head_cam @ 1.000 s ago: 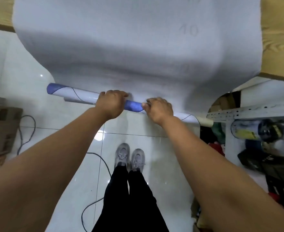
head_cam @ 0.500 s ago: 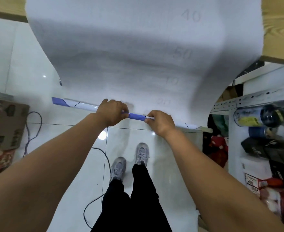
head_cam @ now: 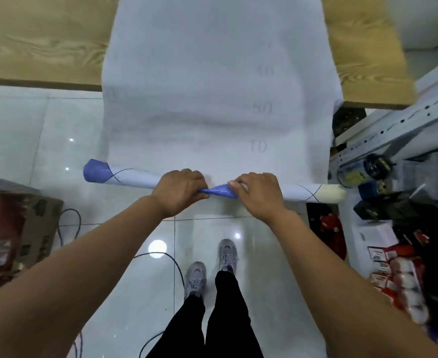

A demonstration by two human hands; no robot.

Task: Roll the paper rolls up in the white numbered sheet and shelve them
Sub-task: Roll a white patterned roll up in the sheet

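Both bare forearms reach forward and converge. The left hand [head_cam: 179, 188] and right hand [head_cam: 258, 193] sit close together, knuckles up, fingers curled round the paper roll [head_cam: 132, 178].

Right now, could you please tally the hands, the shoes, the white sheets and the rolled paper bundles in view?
Hands: 2, left hand and right hand
Shoes: 2, left shoe and right shoe
White numbered sheet: 1
Paper bundle: 1
Total: 6
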